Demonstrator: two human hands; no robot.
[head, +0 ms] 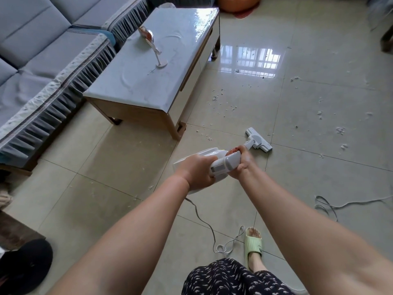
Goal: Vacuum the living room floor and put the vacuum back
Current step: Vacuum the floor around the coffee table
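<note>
Tiled floor (319, 177), one vacuum (221, 163), left hand (196, 172) and right hand (240, 165) fingers curled around it

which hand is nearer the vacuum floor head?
Right. The right hand grips the vacuum handle's front end, toward the floor head; the left hand holds the body farther back.

Bright daylight, window glare on floor (251, 60)

Vacuum (221, 161) body partly under hands, sofa (42, 60) cut off left
</note>
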